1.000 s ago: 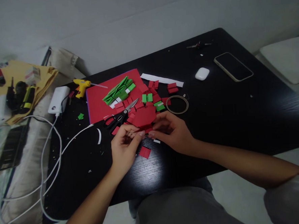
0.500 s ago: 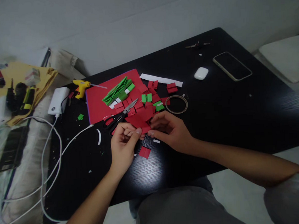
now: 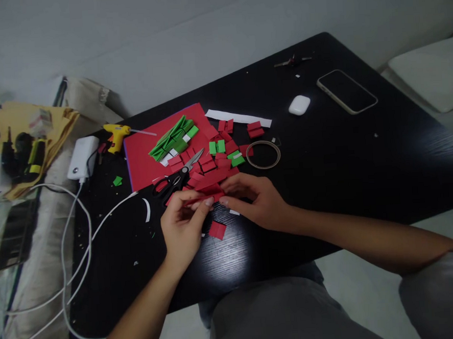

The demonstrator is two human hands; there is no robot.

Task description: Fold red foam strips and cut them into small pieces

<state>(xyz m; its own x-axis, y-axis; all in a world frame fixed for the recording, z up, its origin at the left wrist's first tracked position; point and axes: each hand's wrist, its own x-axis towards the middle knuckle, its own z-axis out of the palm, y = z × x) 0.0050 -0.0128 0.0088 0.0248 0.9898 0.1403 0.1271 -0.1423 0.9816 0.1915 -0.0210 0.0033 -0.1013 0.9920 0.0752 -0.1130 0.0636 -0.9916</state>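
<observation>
Between my hands is a piece of folded red paper (image 3: pixel 211 190), its near edge pinched at both ends. My left hand (image 3: pixel 184 220) closes thumb against fingers on its left side. The fingers of my right hand (image 3: pixel 253 201) grip its right side, partly hiding it. Just beyond lie several small folded red paper pieces (image 3: pixel 207 163) and a green folded piece (image 3: pixel 217 147). Black-handled scissors (image 3: pixel 181 176) rest open on the pile, left of the held paper. A single red folded square (image 3: pixel 217 230) lies on the table nearer to me.
A red sheet (image 3: pixel 144 164) bears a bundle of folded green paper (image 3: pixel 173 137). Around it are a yellow glue gun (image 3: pixel 116 135), a tape ring (image 3: pixel 263 155) and a white paper strip (image 3: pixel 238 117). A phone (image 3: pixel 346 91) and white earbud case (image 3: pixel 299 105) lie right; a white cable (image 3: pixel 110 212) crosses left.
The red paper between my hands has tipped from a raised flap to a flatter, creased fold. My view has shifted slightly, moving the table's things a little left.
</observation>
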